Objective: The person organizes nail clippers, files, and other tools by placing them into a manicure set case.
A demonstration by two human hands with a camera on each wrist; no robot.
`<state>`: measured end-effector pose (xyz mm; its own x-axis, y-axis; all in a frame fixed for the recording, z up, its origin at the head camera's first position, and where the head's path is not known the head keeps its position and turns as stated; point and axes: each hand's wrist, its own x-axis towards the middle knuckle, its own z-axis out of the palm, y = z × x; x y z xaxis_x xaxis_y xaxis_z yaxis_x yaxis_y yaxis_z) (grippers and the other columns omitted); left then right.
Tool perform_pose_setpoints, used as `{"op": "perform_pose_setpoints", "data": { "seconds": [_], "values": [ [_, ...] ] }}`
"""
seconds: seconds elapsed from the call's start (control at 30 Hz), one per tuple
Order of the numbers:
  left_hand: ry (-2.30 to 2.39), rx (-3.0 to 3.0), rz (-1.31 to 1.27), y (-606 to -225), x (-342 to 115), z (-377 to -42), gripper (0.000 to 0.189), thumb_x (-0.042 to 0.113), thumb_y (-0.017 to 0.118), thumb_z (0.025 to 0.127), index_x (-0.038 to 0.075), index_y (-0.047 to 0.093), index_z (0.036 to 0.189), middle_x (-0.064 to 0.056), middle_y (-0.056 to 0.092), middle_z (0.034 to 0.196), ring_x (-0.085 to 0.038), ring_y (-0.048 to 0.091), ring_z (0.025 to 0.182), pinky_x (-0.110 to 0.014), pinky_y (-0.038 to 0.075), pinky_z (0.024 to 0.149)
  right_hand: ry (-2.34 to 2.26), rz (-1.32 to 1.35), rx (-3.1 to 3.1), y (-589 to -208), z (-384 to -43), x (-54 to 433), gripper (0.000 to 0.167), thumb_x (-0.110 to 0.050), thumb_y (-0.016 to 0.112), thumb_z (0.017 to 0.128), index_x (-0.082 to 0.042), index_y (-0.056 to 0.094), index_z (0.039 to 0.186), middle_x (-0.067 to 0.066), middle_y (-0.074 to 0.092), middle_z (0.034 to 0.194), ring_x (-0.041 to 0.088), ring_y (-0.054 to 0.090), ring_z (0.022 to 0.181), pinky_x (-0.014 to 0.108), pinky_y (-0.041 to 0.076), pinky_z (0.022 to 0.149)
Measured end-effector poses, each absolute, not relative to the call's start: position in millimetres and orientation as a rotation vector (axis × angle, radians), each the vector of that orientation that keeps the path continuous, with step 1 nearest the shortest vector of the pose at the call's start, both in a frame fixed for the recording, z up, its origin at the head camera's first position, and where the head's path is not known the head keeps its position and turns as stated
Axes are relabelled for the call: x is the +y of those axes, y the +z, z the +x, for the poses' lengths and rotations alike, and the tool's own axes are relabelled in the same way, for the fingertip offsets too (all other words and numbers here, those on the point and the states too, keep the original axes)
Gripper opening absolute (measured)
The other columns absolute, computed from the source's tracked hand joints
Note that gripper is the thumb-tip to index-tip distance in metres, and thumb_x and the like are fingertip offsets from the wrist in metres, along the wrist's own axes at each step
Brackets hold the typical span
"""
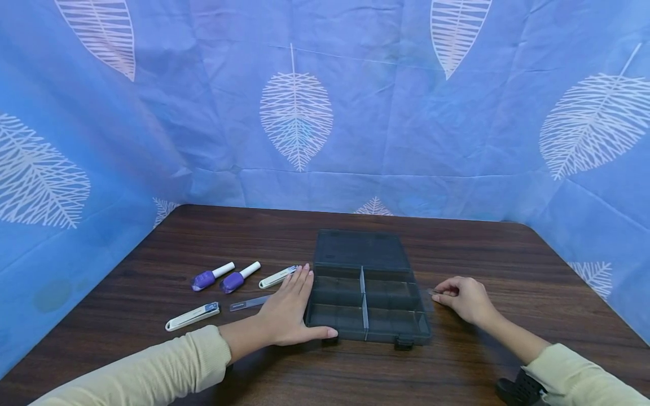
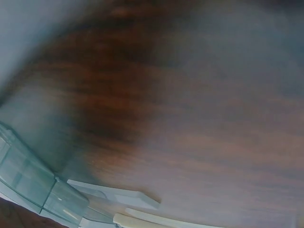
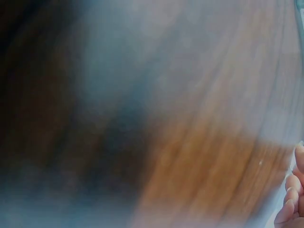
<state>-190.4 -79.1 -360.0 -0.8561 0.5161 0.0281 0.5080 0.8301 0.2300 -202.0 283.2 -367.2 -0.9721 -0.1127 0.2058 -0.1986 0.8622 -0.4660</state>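
Black translucent plastic compartment box: lid raised, on brown wood-grain table
Left hand: fingers straight, touching box's left side
Right hand: pinching small clear piece, right of box

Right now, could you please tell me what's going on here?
A person's left hand rests against an open, dark divided box, while the right hand, beyond its right edge, pinches a thin thing too unclear to name. Two purple polish bottles and two nail clippers lie to the left.
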Motion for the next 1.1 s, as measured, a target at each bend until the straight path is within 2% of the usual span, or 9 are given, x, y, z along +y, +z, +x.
{"op": "perform_pose_setpoints", "data": {
  "seconds": [0.27, 0.47, 0.73, 1.1],
  "values": [
    [0.364, 2.970, 0.811, -361.1, -78.1, -190.1, 0.111, 0.077, 0.048, 0.074, 0.001, 0.013, 0.148, -0.017, 0.009, 0.156, -0.030, 0.010, 0.144, -0.046, 0.017, 0.115, 0.731, 0.252, -2.860, -367.4, -201.4, 280.9, 0.009, -0.009, 0.069, 0.081, -0.001, 0.070, 0.084, 0.002, 0.064, 0.073, 0.004, 0.048, 0.059, 0.022, 0.040, 0.054],
    [0.365, 2.950, 0.806, -358.4, -77.0, -189.5, 0.111, 0.076, 0.049, 0.074, 0.001, 0.013, 0.148, -0.017, 0.009, 0.156, -0.030, 0.010, 0.144, -0.046, 0.016, 0.116, 0.755, 0.228, -2.879, -365.8, -200.7, 280.7, 0.008, -0.008, 0.067, 0.082, 0.000, 0.070, 0.083, 0.003, 0.064, 0.072, 0.005, 0.049, 0.059, 0.022, 0.040, 0.053],
    [0.352, 2.935, 0.797, -353.6, -76.2, -189.2, 0.110, 0.074, 0.052, 0.075, 0.000, 0.014, 0.147, -0.018, 0.011, 0.155, -0.032, 0.011, 0.144, -0.046, 0.017, 0.115, 0.808, 0.248, -2.851, -357.7, -199.5, 279.6, 0.009, -0.008, 0.068, 0.082, 0.001, 0.070, 0.082, 0.004, 0.065, 0.071, 0.002, 0.047, 0.055, 0.021, 0.040, 0.050],
    [0.240, 2.936, 0.784, -345.3, -73.6, -192.4, 0.113, 0.077, 0.052, 0.071, -0.001, 0.020, 0.146, -0.018, 0.017, 0.154, -0.031, 0.016, 0.143, -0.046, 0.020, 0.115, 0.831, 0.261, -2.806, -340.7, -197.1, 274.7, 0.008, -0.005, 0.066, 0.082, 0.002, 0.070, 0.085, 0.005, 0.067, 0.072, 0.001, 0.049, 0.055, 0.021, 0.041, 0.049]
  ]
}}
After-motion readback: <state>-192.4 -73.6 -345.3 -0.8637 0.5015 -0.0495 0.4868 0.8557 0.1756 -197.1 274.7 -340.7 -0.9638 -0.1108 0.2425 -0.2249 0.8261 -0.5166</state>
